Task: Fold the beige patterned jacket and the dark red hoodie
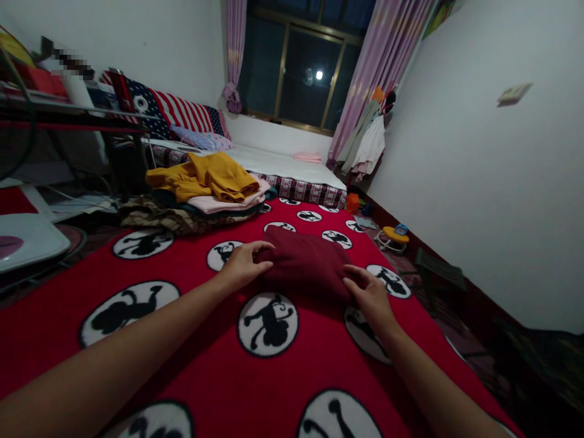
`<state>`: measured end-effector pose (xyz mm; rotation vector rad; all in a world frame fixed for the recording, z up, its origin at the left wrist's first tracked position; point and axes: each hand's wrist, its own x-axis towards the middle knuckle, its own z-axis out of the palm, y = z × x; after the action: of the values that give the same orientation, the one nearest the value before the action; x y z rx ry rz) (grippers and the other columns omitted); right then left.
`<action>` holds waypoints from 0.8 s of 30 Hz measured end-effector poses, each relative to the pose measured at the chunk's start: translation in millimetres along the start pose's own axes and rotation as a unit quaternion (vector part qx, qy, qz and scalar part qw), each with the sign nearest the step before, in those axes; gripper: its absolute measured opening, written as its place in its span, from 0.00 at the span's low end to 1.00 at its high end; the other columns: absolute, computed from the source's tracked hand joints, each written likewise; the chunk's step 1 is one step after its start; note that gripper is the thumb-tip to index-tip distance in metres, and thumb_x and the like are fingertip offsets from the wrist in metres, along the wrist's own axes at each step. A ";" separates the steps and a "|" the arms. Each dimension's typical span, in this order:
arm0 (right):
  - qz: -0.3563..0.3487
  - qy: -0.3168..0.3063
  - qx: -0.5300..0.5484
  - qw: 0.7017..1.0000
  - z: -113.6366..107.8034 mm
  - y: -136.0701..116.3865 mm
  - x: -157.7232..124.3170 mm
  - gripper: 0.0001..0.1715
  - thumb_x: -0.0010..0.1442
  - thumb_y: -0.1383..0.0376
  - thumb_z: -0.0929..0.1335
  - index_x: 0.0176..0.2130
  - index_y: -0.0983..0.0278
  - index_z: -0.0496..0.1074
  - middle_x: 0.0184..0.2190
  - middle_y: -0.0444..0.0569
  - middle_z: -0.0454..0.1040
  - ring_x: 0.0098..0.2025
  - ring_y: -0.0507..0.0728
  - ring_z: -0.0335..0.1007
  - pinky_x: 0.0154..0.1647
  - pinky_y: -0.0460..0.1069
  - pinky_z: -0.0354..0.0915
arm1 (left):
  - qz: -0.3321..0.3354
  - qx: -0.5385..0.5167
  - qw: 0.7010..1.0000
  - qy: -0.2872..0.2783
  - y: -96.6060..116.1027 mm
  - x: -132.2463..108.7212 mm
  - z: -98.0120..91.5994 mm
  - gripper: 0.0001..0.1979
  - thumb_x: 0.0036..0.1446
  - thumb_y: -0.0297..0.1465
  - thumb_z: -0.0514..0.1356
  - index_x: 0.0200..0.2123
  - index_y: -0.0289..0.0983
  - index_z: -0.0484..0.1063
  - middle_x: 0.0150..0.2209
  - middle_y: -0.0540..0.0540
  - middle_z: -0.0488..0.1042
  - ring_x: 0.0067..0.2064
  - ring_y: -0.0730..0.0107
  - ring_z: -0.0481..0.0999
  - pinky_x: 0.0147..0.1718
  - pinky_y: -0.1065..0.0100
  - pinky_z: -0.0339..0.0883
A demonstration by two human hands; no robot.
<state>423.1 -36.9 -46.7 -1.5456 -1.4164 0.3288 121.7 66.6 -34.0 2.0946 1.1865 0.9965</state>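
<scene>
A folded maroon cloth [310, 261] lies over the red blanket in front of me, in the middle of the head view. At its left end my left hand [244, 264] grips the edge, thumb below and fingers above. My right hand [371, 298] has hold of the opposite end, its fingertips and thumb pressed against the fabric. The cloth's underside is hidden. Both forearms reach in from the lower corners over the blanket [205, 365], which bears black monkey figures in white circles.
A pile of folded clothes, with a mustard yellow garment [205, 176] on top, sits at the far left of the blanket. Beyond stands a bed [269, 161] below the window. A cluttered table [91, 121] is left; a yellow stool [395, 235] stands right.
</scene>
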 end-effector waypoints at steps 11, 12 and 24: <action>-0.175 -0.047 -0.258 0.949 3.2 -65.0 -9.9 0.22 0.61 0.60 0.63 0.54 0.59 0.71 0.59 0.55 0.64 0.59 0.64 0.63 0.58 0.60 0.62 | 0.162 0.235 0.957 -0.050 70.1 -18.5 12.2 0.20 0.60 0.36 0.54 0.54 0.40 0.72 0.63 0.39 0.61 0.63 0.52 0.60 0.61 0.50 0.52; -0.172 -0.069 -0.237 0.954 15.8 -67.7 -3.4 0.26 0.63 0.59 0.61 0.59 0.60 0.66 0.62 0.55 0.61 0.63 0.63 0.58 0.62 0.61 0.58 | 0.161 0.230 0.956 -0.087 72.3 -14.4 25.3 0.22 0.62 0.36 0.51 0.58 0.39 0.68 0.65 0.38 0.59 0.65 0.53 0.58 0.62 0.49 0.49; 0.022 -0.148 -0.338 0.929 48.2 -10.5 46.8 0.38 0.67 0.48 0.54 0.67 0.67 0.51 0.69 0.56 0.46 0.70 0.64 0.37 0.67 0.62 0.40 | 0.105 0.222 0.943 -0.225 31.5 55.5 58.5 0.26 0.66 0.43 0.45 0.65 0.46 0.55 0.69 0.44 0.46 0.70 0.55 0.40 0.64 0.45 0.36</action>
<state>394.3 24.7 -43.4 -2.1518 -1.8536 0.0955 203.1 95.2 -26.3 2.6581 1.0281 0.2995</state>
